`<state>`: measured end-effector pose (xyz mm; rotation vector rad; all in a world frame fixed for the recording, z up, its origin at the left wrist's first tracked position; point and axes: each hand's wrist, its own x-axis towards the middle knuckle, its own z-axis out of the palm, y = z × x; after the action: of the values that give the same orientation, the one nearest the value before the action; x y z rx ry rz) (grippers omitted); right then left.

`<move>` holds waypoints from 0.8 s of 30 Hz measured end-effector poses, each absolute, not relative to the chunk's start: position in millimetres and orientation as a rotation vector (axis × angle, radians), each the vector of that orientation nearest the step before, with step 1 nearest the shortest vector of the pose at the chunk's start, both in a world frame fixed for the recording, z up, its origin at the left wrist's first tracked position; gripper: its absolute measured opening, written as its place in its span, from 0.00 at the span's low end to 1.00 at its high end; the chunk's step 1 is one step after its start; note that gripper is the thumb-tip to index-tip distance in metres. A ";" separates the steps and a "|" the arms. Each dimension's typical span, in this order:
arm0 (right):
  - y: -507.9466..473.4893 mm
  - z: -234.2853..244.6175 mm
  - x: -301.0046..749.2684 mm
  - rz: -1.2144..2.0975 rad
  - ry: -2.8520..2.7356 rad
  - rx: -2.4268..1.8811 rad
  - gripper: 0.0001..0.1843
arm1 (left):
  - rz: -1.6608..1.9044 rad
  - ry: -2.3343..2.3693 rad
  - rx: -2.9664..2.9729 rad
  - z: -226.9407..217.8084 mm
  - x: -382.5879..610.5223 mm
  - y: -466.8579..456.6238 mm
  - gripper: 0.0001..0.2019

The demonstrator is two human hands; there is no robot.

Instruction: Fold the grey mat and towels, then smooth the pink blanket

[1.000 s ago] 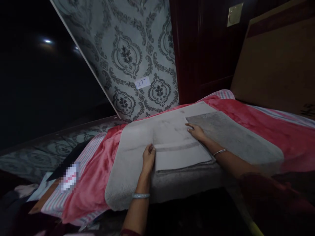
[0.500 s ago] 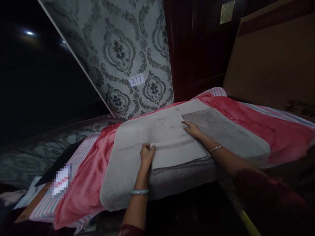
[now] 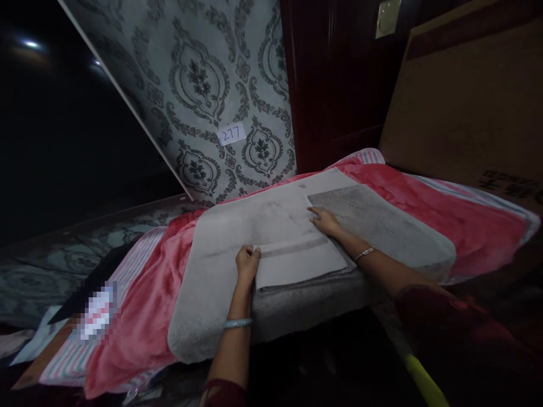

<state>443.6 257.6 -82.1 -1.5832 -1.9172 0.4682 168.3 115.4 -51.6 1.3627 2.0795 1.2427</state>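
A grey plush mat (image 3: 212,294) lies spread out, with a pale folded panel (image 3: 303,263) over its middle; a darker plush part (image 3: 365,217) shows at the right. My left hand (image 3: 246,264) is closed at the panel's left edge, thumb against curled fingers, apparently gripping that edge. Across from it, my right hand (image 3: 326,221) rests on the panel's right edge, fingers stretched to the left with the thumb side apart. The undersides of both hands are hidden.
Beneath the mat spreads a pink blanket (image 3: 142,308) over striped cloth (image 3: 68,362). A large cardboard box (image 3: 470,102) leans at the right. Behind stands a patterned wall with a paper label (image 3: 232,134); a dark screen-like panel (image 3: 76,130) is at the left.
The whole view has shifted slightly. Both hands stay at the same edges of the panel, and the mat lies essentially as before.
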 end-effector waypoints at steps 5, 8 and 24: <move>255.4 -54.3 421.0 0.275 -1.946 -1.624 0.23 | 1.221 2.121 1.458 -44.0 172.5 100.9 0.10; 257.7 -32.2 386.6 0.349 -2.084 -1.554 0.19 | 0.933 2.264 1.579 -37.4 173.2 84.0 0.10; 269.7 -12.7 206.6 0.446 -2.368 -1.561 0.22 | 0.933 2.030 1.543 -65.9 156.2 60.2 0.11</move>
<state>206.6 269.7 -12.7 -1.5608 -2.3676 0.4464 156.2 60.2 -65.9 1.5427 2.0300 0.9328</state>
